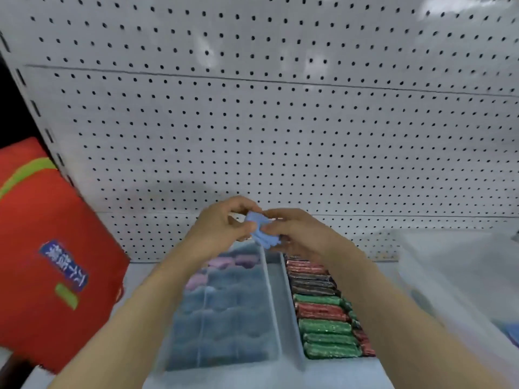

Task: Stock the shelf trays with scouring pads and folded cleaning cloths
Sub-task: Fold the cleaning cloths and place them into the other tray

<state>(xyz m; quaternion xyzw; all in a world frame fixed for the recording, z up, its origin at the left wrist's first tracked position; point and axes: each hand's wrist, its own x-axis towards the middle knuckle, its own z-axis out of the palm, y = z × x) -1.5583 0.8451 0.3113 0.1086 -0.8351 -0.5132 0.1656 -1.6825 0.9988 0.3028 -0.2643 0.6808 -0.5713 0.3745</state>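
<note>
A folded light-blue cleaning cloth point(262, 230) is pinched between my left hand point(224, 223) and my right hand point(295, 231), held above the far end of the trays. Below it, the left clear tray point(271, 313) holds rows of dark blue folded cloths point(222, 318), with a few pink and purple ones point(222, 262) at the back. The right tray point(293, 318) is packed with glittery green, red and black scouring pads point(323, 313) standing on edge. My forearms cover parts of both trays.
A white pegboard wall point(280, 122) backs the shelf. A red bag with a blue label point(53, 256) leans at the left. A clear plastic bin point(463, 276) sits at the right, something blue showing at its edge.
</note>
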